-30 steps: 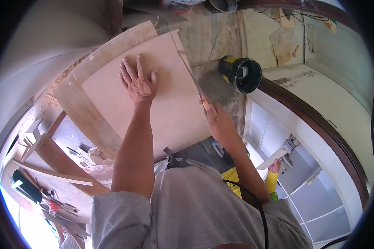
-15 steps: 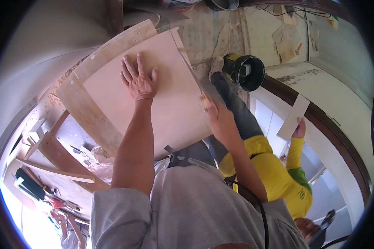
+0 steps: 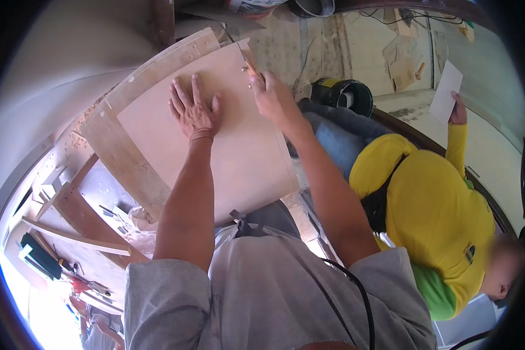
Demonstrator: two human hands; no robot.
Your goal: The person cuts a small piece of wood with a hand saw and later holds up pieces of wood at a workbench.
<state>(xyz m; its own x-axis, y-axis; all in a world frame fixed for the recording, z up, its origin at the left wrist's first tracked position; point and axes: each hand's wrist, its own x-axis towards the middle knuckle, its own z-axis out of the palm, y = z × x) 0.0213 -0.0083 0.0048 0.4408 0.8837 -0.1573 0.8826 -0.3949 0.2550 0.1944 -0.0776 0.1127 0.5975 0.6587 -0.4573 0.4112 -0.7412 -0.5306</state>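
Fingers (image 3: 196, 87) spread, left hand (image 3: 198, 119) laid on pale board (image 3: 245, 154);
brown-handled tool (image 3: 251, 68) is gripped by right hand (image 3: 276, 102), arm extended forward.

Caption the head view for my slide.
Left hand spread on a flat beige board; right hand gripping a thin-bladed orange-handled tool near the board's far right corner.

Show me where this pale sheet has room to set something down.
The sheet is bare between the forearms, below the left hand, and left of that hand. It's crowded at its upper right edge, where the right hand grips a tool.
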